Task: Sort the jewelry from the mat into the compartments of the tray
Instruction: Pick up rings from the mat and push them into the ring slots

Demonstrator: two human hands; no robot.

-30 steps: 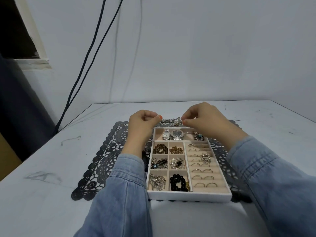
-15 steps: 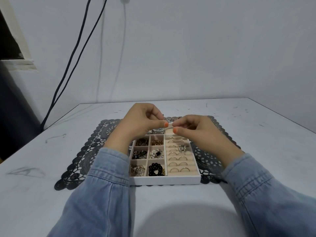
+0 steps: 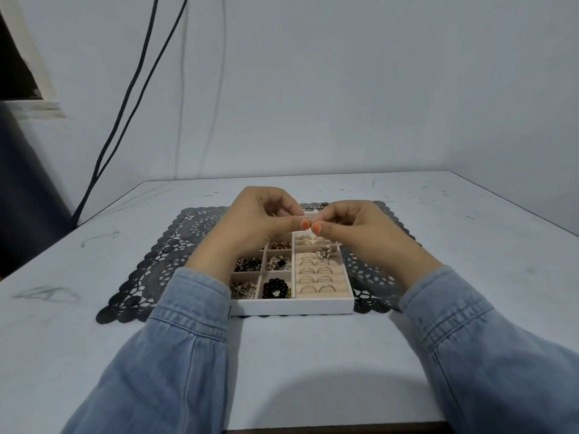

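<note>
A white compartment tray (image 3: 291,306) stands on a black lace mat (image 3: 163,261). Its left cells hold beads and small pieces; its right section holds several thin rings in rows and one ornate ring (image 3: 324,252). Both hands hover above the tray's far end, fingertips together. My left hand (image 3: 260,222) pinches a thin ring (image 3: 305,220) between thumb and forefinger. My right hand (image 3: 351,227) pinches the same small piece from the right. A silver bracelet (image 3: 310,207) lies on the mat just beyond the hands, mostly hidden.
The mat lies on a white table (image 3: 470,233) whose near edge is at the bottom of the view. Two dark cables (image 3: 138,86) hang down the wall at back left. Denim sleeves cover both forearms.
Both hands have drawn together and a little nearer to me above the tray's far end. The camera has tilted, so the tray looks smaller and lower.
</note>
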